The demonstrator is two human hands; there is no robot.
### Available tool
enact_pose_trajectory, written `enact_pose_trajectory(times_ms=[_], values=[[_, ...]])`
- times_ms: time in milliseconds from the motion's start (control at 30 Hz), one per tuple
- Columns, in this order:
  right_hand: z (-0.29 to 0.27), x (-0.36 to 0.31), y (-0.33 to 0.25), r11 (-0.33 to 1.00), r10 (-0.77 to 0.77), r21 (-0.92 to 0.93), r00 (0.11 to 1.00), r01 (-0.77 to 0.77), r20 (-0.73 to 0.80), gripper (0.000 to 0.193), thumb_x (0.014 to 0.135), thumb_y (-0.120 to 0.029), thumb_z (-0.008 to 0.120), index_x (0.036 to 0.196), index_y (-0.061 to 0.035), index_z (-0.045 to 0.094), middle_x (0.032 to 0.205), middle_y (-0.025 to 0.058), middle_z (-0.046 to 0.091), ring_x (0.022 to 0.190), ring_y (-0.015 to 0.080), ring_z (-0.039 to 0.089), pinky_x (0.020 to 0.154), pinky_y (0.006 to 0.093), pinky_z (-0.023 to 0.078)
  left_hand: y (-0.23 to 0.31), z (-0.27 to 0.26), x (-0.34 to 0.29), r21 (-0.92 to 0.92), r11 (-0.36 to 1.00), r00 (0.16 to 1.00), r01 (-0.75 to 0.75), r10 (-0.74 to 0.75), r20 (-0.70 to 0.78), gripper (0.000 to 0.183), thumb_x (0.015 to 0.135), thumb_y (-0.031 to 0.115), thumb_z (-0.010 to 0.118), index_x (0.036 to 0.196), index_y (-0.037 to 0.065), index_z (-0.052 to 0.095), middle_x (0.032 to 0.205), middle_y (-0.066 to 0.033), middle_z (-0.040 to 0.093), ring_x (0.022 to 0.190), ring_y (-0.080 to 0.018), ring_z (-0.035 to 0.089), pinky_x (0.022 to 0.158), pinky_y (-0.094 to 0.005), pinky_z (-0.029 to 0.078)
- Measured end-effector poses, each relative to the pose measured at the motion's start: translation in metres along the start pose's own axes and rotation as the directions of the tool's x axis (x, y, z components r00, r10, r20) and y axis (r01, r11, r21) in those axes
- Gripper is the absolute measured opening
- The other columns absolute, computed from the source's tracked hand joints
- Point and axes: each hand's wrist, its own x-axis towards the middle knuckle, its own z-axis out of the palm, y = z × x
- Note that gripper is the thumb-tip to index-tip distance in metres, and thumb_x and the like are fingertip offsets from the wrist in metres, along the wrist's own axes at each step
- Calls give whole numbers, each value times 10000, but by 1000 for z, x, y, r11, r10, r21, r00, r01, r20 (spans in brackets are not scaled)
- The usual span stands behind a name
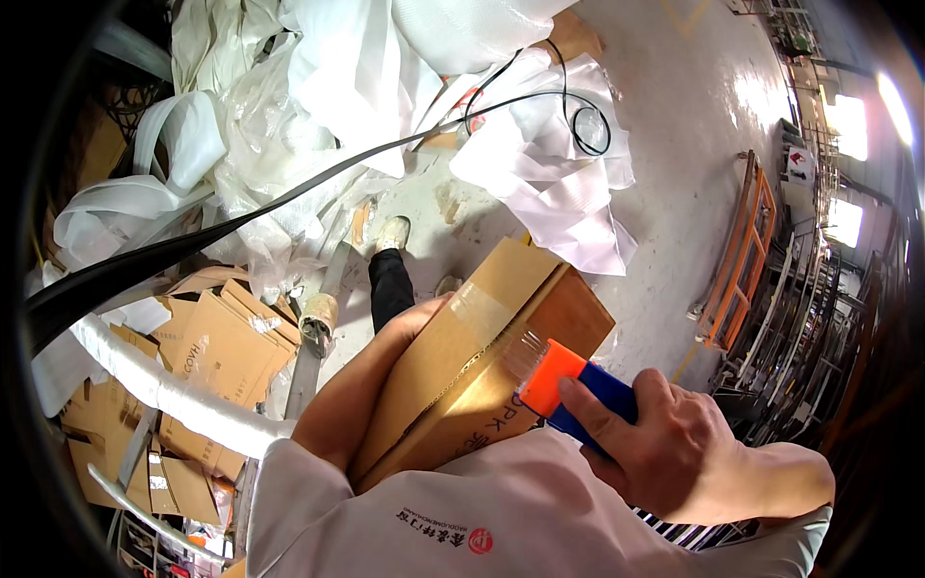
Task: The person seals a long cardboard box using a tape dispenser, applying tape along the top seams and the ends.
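Note:
A closed brown cardboard box (pixel 469 332), tilted, rests against my shirt front. Clear tape runs over its upper flap. My left arm wraps round the box's left side, and my left hand (pixel 424 313) grips its far side with the fingertips hidden behind it. In front of the box's right side, my right hand (pixel 644 438) is closed round a hand tool (pixel 568 383) with a blue handle, an orange head and a row of thin metal prongs. The prongs point toward the box; whether they touch it I cannot tell.
White foam sheets (pixel 549 164) and plastic film lie heaped ahead. A black strap (pixel 289 197) crosses from the left. Flattened cartons (pixel 217 361) and a white-wrapped rail (pixel 183 395) are at left. An orange frame (pixel 742 255) and racks of metal bars (pixel 800 328) stand at right.

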Motion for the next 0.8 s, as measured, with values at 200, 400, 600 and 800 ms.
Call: enact_pose_trajectory(times_ms=[200,400,600,800], values=[[49,-10,15,1000,7,-9,996,-8,-86,586,876,-280,731,1421,-115,595,792,183,517,645,301,607,537,417,545,10,25,-20,29,993,986,119,-121,115,280,1040,158,588,1268,8,653,1248,-83,688,1111,-171,643,911,-341,532],[74,-7,22,995,36,91,997,-30,-70,615,914,-304,693,1485,-143,529,872,223,517,649,348,609,532,443,543,70,46,-54,456,889,994,28,24,-107,259,1063,175,550,1239,20,660,1238,-79,688,1106,-155,634,927,-355,520],[53,3,20,991,59,119,998,-58,-8,589,942,-301,651,1487,-120,521,854,220,532,662,351,634,524,451,557,99,142,-91,914,400,793,-73,579,-190,382,1050,229,399,1187,-57,612,1084,-330,612,1075,-498,572,947,-483,472],[77,-11,31,992,45,120,995,-35,-84,605,904,-232,642,1485,-111,523,843,211,538,634,320,634,531,429,558,103,195,-135,947,204,748,-247,661,53,541,994,256,551,1362,-135,478,1258,-349,558,1170,-483,569,1033,-467,458]])
